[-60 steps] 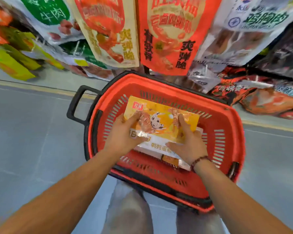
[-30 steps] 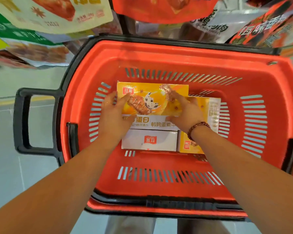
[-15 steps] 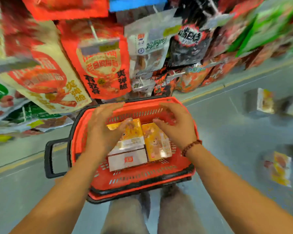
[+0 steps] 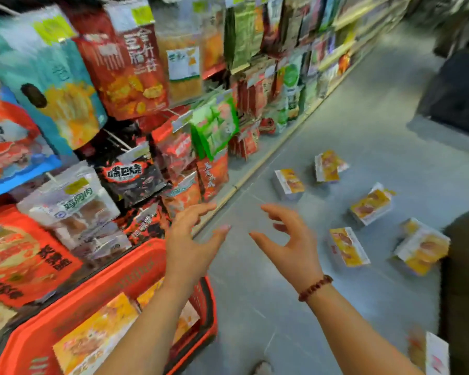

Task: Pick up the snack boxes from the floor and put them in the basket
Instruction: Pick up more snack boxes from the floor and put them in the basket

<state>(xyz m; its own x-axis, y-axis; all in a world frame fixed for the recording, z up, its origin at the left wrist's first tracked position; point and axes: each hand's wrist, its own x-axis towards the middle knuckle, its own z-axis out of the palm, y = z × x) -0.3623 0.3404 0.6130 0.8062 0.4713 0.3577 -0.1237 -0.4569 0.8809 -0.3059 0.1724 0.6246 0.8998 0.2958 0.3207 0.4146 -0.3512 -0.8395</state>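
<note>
The basket (image 4: pixel 146 269) is red-orange, the snack boxes (image 4: pixel 348 246) yellow and white, the floor (image 4: pixel 363 125) plain grey.

Open floor (image 4: pixel 295 307) lies ahead of both empty hands; hanging snack bags (image 4: pixel 136 171) crowd the left, scattered snack boxes (image 4: pixel 348 246) dot the right.

head view: worn on head, looking forward and down along the aisle floor (image 4: pixel 322 307)
nearness: close above fingers (image 4: pixel 201 209)

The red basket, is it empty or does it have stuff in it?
Not empty. The red basket has yellow snack boxes lying inside it; how many is hidden by the left arm.
</note>
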